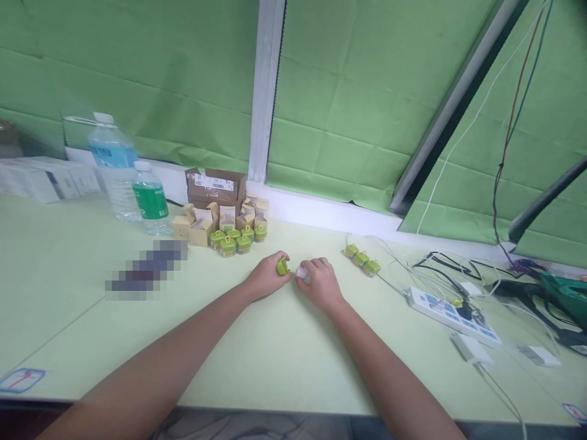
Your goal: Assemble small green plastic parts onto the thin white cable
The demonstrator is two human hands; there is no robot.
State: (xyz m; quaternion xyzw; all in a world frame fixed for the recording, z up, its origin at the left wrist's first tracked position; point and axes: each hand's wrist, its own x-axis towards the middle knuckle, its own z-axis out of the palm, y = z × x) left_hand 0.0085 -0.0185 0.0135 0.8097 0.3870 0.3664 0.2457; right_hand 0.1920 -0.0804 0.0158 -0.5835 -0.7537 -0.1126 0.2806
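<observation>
Green piece (pixel 281 267) held at thumb side of closed left grip (pixel 266 277); right grip (pixel 321 282), near, pinches whitish piece (pixel 301 274).

Green blinds (pixel 339 79), white ledge (pixel 321 211), pale table (pixel 270 360)

No words or numbers can be read. Barcodes are printed on the white label (pixel 214 182) of the brown box (pixel 211 199); blurred print is carried by the large bottle (pixel 114 162) and the small bottle (pixel 151 200).
</observation>
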